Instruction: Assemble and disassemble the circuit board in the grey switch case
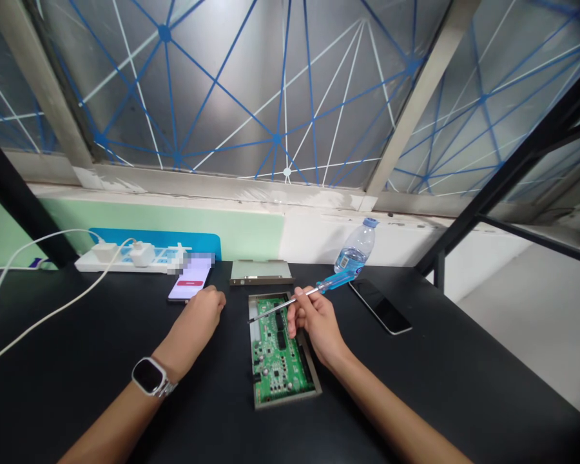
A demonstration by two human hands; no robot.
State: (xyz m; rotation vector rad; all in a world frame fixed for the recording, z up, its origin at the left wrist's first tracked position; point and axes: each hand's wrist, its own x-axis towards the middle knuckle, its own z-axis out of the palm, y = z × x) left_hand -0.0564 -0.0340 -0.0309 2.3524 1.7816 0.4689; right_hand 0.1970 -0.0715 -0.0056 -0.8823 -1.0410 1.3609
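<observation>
My right hand (pixel 314 317) grips a screwdriver (pixel 336 280) by its metal shaft, with thumb and fingers pinched around it. The clear blue handle points up and to the right, and the tip lies over the upper left edge of a green circuit board (pixel 275 361) in a metal frame. Whether the tip touches cannot be seen. My left hand (pixel 205 308) is closed, its fingers curled under and hidden, at the lower right corner of a lit phone (pixel 192 278). Behind the board rests a flat metal cover (pixel 261 272).
A water bottle (pixel 355 248) stands by the wall, with a dark phone (pixel 381 306) lying in front of it. On the left, a white power strip (pixel 120 258) holds plugs with trailing cables (pixel 72 301). Black metal posts (pixel 464 222) flank the black table (pixel 464 380).
</observation>
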